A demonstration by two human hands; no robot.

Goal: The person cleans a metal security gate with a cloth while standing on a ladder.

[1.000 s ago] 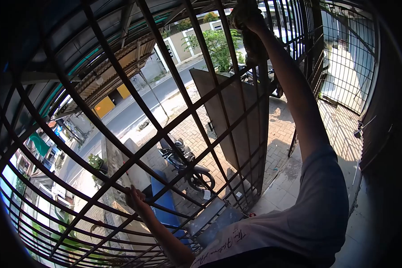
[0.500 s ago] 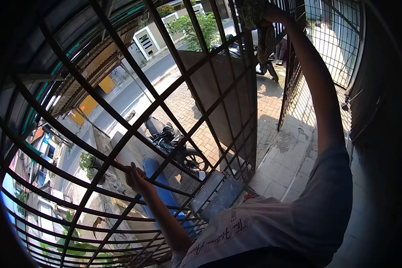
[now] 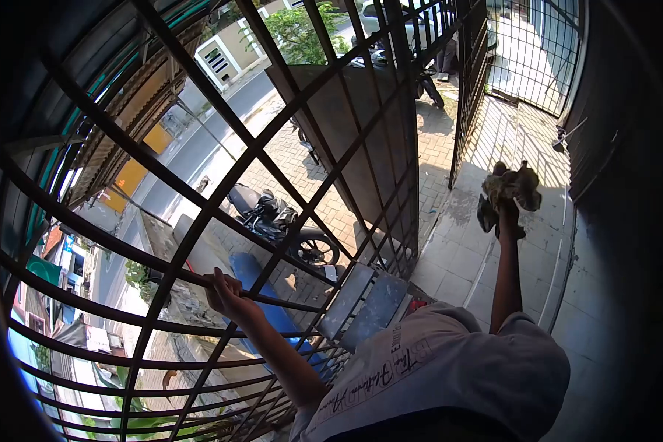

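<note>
My left hand [image 3: 230, 298] is closed around a dark metal bar of the grille [image 3: 258, 147] on the left. In my right hand [image 3: 506, 210] is a crumpled, dirty rag [image 3: 514, 184], its folds hanging over both sides and hiding most of my fingers. The right arm reaches forward over the tiled floor [image 3: 449, 265], and the rag is apart from the bars. A flat metal sheet [image 3: 361, 132] stands against the grille between my two hands.
Behind the bars are a parked motorcycle [image 3: 272, 217] and a long blue object [image 3: 254, 276]. A grey stool-like piece [image 3: 372, 306] stands close to my body. An open mesh gate [image 3: 471, 81] is ahead, with a wire mesh panel [image 3: 534, 51] further right.
My right hand has come down from high on the grille, moving right and towards me with the rag. My left hand stays on its bar. The view has shifted slightly.
</note>
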